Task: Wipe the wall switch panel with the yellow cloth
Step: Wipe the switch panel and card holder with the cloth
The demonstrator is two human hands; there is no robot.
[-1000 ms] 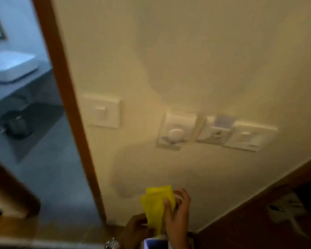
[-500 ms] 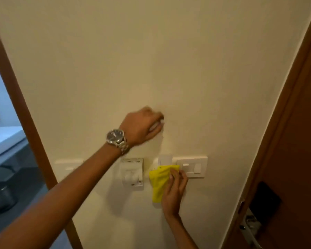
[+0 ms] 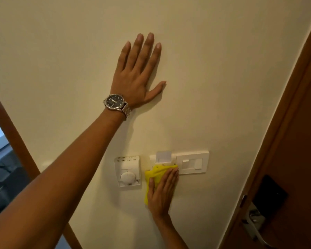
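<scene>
Head view: left hand (image 3: 136,72) spread flat on wall (image 3: 223,69), holding nothing. Right hand (image 3: 162,191) pressing yellow cloth (image 3: 155,174) flat over key-card holder (image 3: 163,157), beside switch panel (image 3: 192,162). Wiping begun; switch plate seemingly unwiped.

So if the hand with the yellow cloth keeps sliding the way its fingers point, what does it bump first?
Probably the card holder just above the right hand and the yellow cloth, though the white switch plate sits very close alongside.

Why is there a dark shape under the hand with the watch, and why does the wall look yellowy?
In the head view, the left hand presses flat on the wall and casts a soft shadow below it; warm, dim light tints the wall yellowish; the picture is sharp around the yellow cloth.
</scene>
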